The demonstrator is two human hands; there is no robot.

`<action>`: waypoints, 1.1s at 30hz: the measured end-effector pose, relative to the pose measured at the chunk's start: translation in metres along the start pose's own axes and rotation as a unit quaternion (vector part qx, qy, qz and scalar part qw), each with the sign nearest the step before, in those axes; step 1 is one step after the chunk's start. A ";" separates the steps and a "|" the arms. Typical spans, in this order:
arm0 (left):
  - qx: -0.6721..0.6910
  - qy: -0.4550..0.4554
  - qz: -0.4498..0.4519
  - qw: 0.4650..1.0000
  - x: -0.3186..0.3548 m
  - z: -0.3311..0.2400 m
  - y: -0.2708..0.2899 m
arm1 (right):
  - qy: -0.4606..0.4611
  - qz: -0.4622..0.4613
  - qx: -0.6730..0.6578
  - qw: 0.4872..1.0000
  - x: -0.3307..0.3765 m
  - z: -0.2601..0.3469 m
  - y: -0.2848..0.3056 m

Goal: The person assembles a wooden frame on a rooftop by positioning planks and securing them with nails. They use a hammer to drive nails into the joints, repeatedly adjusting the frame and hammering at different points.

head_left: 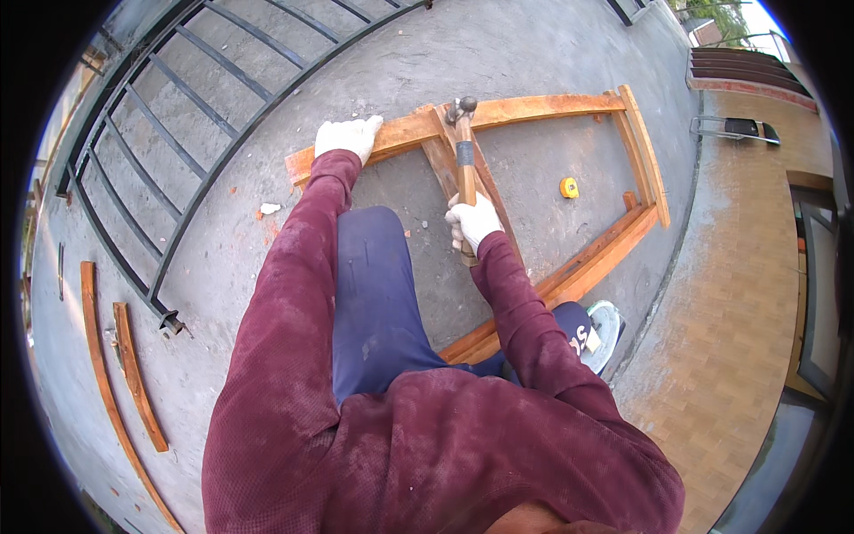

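Observation:
My right hand (474, 221), in a white glove, is closed around the wooden handle of a hammer (465, 160). The hammer's dark metal head is over the joint where a crosspiece (439, 162) meets the far rail of a wooden frame (525, 109). My left hand (349, 137), also gloved, grips that far rail near its left end, its fingers bent over the top edge. The frame lies on the grey concrete, its near rail partly hidden behind my right arm and legs.
A yellow tape measure (569, 188) lies inside the frame. Behind my left arm is a dark metal railing (213, 169). Two loose wooden strips (133, 378) rest at left. A white bucket (605, 334) stands beside my right knee, near a tan tiled strip (712, 311).

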State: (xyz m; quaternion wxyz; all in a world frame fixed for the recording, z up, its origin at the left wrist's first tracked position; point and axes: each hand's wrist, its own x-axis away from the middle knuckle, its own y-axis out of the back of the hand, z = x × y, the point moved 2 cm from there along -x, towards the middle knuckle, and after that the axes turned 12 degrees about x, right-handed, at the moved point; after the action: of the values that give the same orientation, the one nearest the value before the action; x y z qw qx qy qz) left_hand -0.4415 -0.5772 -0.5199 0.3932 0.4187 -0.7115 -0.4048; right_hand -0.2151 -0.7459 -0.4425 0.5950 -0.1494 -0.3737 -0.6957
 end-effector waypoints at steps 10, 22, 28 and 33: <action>0.015 -0.002 -0.049 0.999 0.012 0.020 -0.003 | 0.487 -0.084 -0.021 0.869 0.155 0.247 0.074; 0.000 -0.018 -0.039 0.999 0.001 -0.011 0.012 | 0.108 -0.068 -0.002 0.992 0.003 0.015 -0.001; 0.019 -0.002 -0.087 0.996 0.001 0.010 -0.010 | 0.169 -0.005 0.069 0.983 0.048 0.068 0.042; 0.020 -0.007 -0.059 0.998 0.008 0.014 0.000 | 0.543 -0.086 -0.045 0.834 0.145 0.253 0.071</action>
State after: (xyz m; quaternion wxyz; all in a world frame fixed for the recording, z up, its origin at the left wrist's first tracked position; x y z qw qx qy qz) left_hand -0.4565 -0.5806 -0.5233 0.3550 0.4646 -0.6965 -0.4159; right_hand -0.2447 -0.6741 -0.1523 0.6329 0.2586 0.0300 -0.7292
